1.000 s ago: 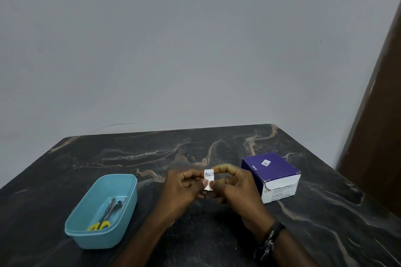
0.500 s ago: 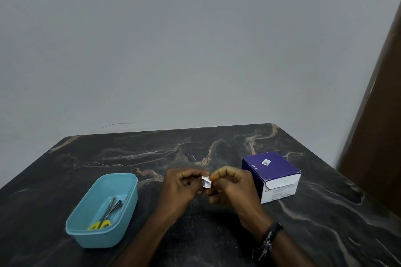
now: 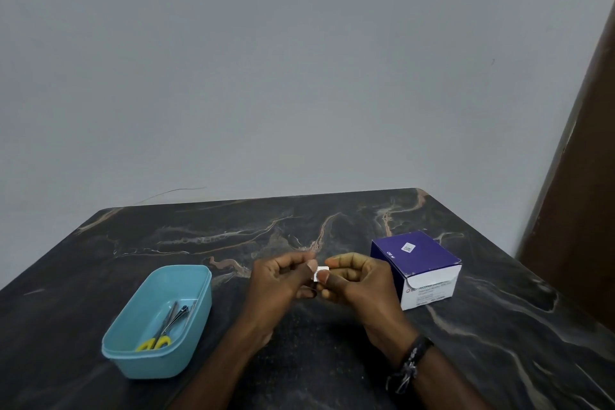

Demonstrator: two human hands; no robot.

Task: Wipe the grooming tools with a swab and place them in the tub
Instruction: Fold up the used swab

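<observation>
A small white swab packet (image 3: pixel 321 272) is pinched between the fingertips of my left hand (image 3: pixel 283 280) and my right hand (image 3: pixel 356 280), held above the table's middle. Most of the packet is hidden by my fingers. To the left stands a light blue tub (image 3: pixel 133 356). Inside it lie yellow-handled scissors (image 3: pixel 156 339) and other metal grooming tools (image 3: pixel 181 311).
A purple and white swab box (image 3: pixel 419 266) stands just right of my right hand. The dark marbled table (image 3: pixel 332 343) ends at a grey wall behind. A brown door or panel (image 3: pixel 585 210) rises at the right. A dark band is on my right wrist.
The packet stood upright and showed plainly between both hands a second ago. It has since been bent and now shows only a small white corner between my fingertips.
</observation>
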